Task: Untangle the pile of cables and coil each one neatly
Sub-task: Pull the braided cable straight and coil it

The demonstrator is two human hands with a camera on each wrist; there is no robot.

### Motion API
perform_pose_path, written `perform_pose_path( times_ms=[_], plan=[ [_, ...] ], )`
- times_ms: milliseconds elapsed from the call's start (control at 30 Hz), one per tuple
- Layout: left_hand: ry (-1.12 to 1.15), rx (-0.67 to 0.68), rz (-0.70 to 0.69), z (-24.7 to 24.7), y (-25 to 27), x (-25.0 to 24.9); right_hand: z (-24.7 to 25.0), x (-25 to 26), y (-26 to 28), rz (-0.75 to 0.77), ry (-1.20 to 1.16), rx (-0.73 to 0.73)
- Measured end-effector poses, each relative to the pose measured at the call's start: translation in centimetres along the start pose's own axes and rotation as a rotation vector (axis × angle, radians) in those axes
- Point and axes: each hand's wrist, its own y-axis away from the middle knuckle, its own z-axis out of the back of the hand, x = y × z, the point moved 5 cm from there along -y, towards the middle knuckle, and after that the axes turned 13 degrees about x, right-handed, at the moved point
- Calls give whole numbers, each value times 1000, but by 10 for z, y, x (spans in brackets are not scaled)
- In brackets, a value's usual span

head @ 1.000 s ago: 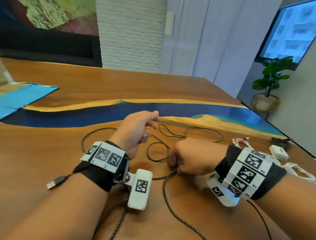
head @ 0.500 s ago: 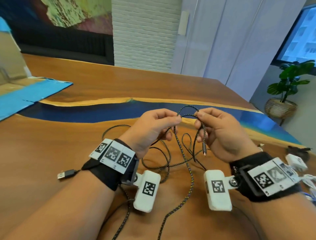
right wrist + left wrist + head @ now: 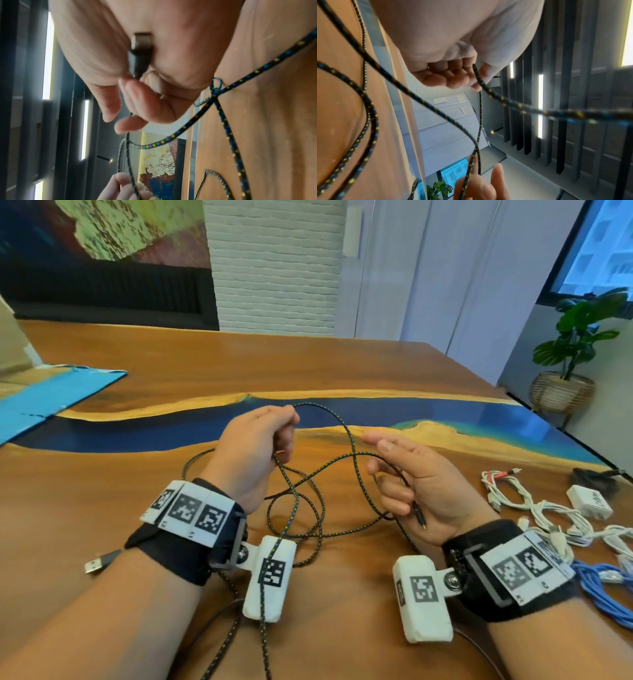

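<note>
I have both forearms reaching forward over the bench (image 3: 171, 364), wrists raised off the wood. My left hand (image 3: 251, 453) is turned knuckles-up, its fingers curled in, pinching a high loop of the braided black cable (image 3: 356, 474) between thumb and forefinger. My right hand (image 3: 418, 487) is rolled palm-left, the forefinger stretched forward and the lower fingers curled around the cable's end, so the small plug (image 3: 140, 51) lies along the palm and points back toward my wrist.

From the left pinch the cable arches up and to the right, drops between the hands, then runs toward my right fingers. The rest hangs in loose crossed loops that lie on the bench between the wrists, with one strand trailing toward me over the left wrist camera. Its USB plug (image 3: 97, 564) lies flat on the bench left of my left forearm, pointing left.
</note>
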Motion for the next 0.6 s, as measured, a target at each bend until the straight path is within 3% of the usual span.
perform_pose_path(
  times_ms=[233,400,500,600],
  plan=[
    [32,4,-49,-2,6,-15,-10,11,6,55,117,90],
    [40,371,-136,-39,26,-34,-20,6,5,-23,59,170],
    [-178,418,-138,-41,26,-33,-23,5,6,8,94,208],
    [-257,443,-32,-40,24,-24,-19,7,4,91,98,120]
  ],
)
